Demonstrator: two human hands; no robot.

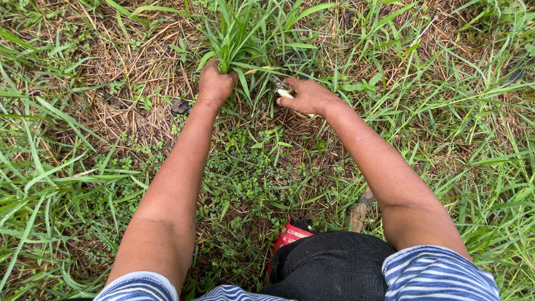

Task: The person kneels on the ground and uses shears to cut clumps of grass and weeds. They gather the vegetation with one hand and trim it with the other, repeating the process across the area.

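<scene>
My left hand [215, 83] is closed around the base of a tuft of green grass [234, 33], which stands up above the fist. My right hand [308, 96] grips a small cutting tool [281, 87] with a pale handle; its dark metal end points toward the foot of the tuft, just right of my left hand. Most of the tool is hidden inside the hand. Both arms reach forward over the ground.
Dry straw and low clover-like weeds [245, 184] cover the ground between my arms. Tall green grass [44, 184] grows at left and right. A dark cloth over my knee and a red object [290, 234] lie near the bottom edge.
</scene>
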